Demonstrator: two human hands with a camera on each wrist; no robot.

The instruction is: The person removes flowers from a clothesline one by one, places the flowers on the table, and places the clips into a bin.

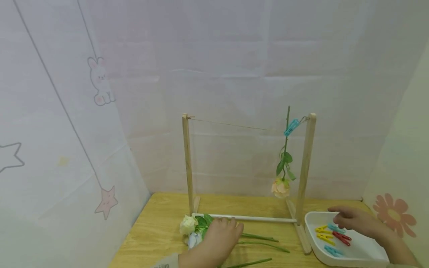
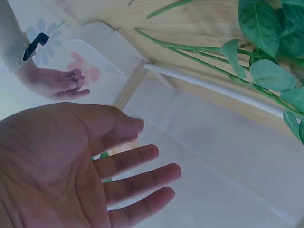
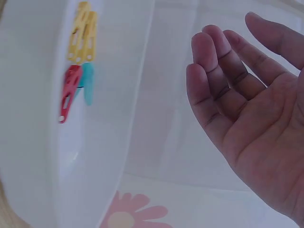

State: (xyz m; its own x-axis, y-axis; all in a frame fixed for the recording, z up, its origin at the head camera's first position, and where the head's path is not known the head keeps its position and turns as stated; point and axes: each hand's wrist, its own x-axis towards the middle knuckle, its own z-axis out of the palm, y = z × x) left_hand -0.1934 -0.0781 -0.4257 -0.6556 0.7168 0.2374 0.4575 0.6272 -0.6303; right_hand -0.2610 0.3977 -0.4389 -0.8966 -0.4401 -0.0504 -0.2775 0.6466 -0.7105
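Observation:
My left hand (image 1: 219,242) is over the artificial flowers on the table, fingers loosely bent; the left wrist view shows its palm (image 2: 52,161) with nothing in it. Beside it are a cream rose (image 1: 188,225) and a pale blue flower (image 1: 194,240), their green stems (image 1: 264,243) stretching right. My right hand (image 1: 360,222) hovers above a white tray (image 1: 365,255), fingers relaxed and holding nothing. Inside the tray lie yellow clothespins (image 3: 82,33), a red clothespin (image 3: 70,92) and blue clothespins (image 1: 333,251). A peach rose (image 1: 280,187) hangs head down from a string, clipped by a blue clothespin (image 1: 291,127).
A wooden frame stands behind the flowers, with a left post (image 1: 188,163), a right post (image 1: 306,167) and a white bottom bar (image 1: 251,218). A thin string (image 1: 231,124) spans the post tops. Printed cloth walls (image 1: 234,74) enclose the wooden table (image 1: 161,223).

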